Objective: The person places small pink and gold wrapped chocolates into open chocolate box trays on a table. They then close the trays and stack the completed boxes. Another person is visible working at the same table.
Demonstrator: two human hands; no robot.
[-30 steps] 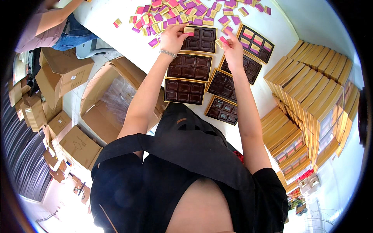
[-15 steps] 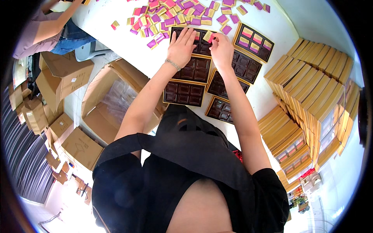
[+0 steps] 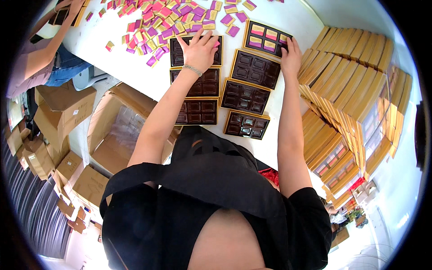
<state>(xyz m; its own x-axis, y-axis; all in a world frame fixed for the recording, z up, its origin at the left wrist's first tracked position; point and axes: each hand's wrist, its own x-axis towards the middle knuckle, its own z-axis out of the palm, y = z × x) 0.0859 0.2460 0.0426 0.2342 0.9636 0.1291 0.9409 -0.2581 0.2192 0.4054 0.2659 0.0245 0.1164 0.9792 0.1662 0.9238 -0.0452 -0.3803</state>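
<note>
My left hand [image 3: 198, 52] lies with fingers spread over a dark brown sectioned tray [image 3: 177, 56] with a gold border. A small pink piece [image 3: 217, 44] shows beside its fingertips; its palm hides part of the tray. At the right, my right hand [image 3: 291, 57] has its fingers stretched along the right edge of another such tray [image 3: 246, 37]. Several small gold, pink and purple wrapped pieces [image 3: 269, 45] sit in that tray's compartments. Its right end is partly covered by the fingers.
More gold-edged brown trays [image 3: 254, 68] lie nearer me in two columns. A heap of wrapped pieces [image 3: 166, 20] spreads across the white table [image 3: 130, 67]. Stacked boxes [image 3: 346, 85] stand right, an open carton [image 3: 101, 126] left. Another person's arm [image 3: 49, 56] shows far left.
My right hand has left the tray under my left hand, where it held a wrapped piece, and moved right to the filled tray's edge. The whole view has shifted, moving the trays leftward.
</note>
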